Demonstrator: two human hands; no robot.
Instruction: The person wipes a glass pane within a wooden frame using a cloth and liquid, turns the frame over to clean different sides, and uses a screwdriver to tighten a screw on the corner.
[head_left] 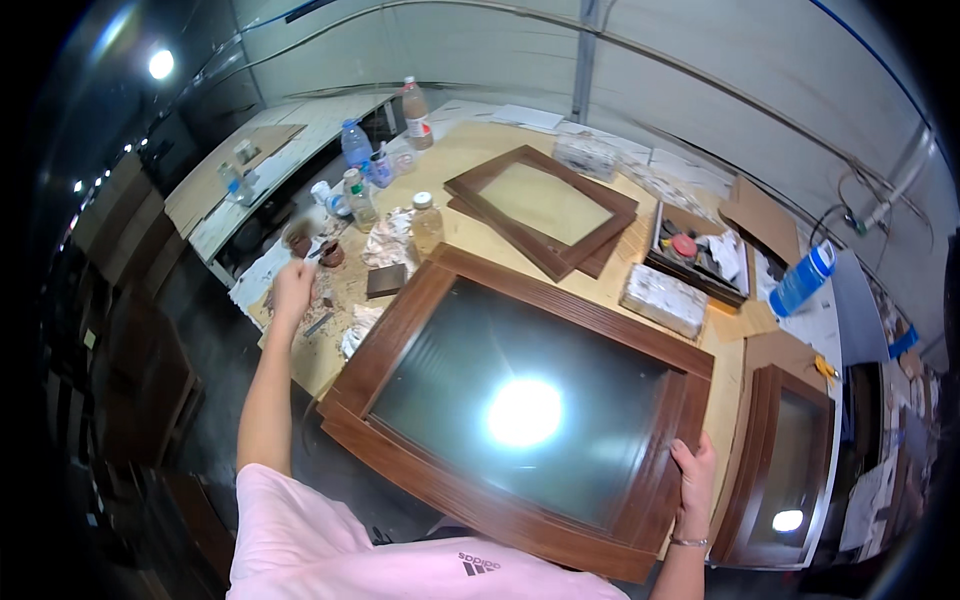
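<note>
A brown wood-framed glass cabinet door [560, 283] lies tilted in front of me, its near edge against my body and its far part over the table. My right hand [697, 468] grips its right edge, thumb on top of the frame. At the table's left end, my left hand [293, 285] is closed around a small thin tool [314, 255], mostly hidden by the fingers. The tool's tip points at a small brown cup [332, 254]. Beside it is another brown container [298, 240], blurred. A dark square block [386, 281] sits between the left hand and the door.
Several bottles, including a jar of yellowish liquid [427, 222], stand at the back left near crumpled rags [390, 238]. Two stacked frames [548, 255] lie behind the door. Right of them are a wrapped block [664, 300], a box of supplies [742, 285], a blue bottle [803, 280] and another framed panel [765, 450].
</note>
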